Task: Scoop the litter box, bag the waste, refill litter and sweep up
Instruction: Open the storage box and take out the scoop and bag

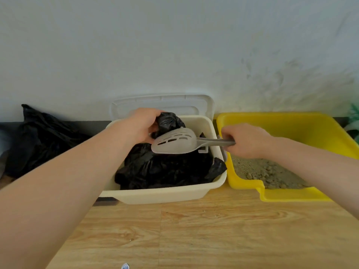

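Note:
A cream plastic bin (155,195) stands on the wooden floor, with a black plastic bag (167,167) lying in it. My left hand (139,125) grips a bunched part of that bag at the bin's far side. My right hand (246,140) holds the handle of a grey slotted litter scoop (174,141), whose head hangs over the bag, its slotted underside facing me. To the right sits the yellow litter box (291,125) with greyish-brown litter (268,173) in its near part.
A white lid (165,103) leans against the wall behind the cream bin. Another black bag (44,136) lies on the floor at the left. A green plant (354,115) shows at the right edge. A small scrap (125,266) lies on the wooden floor near me.

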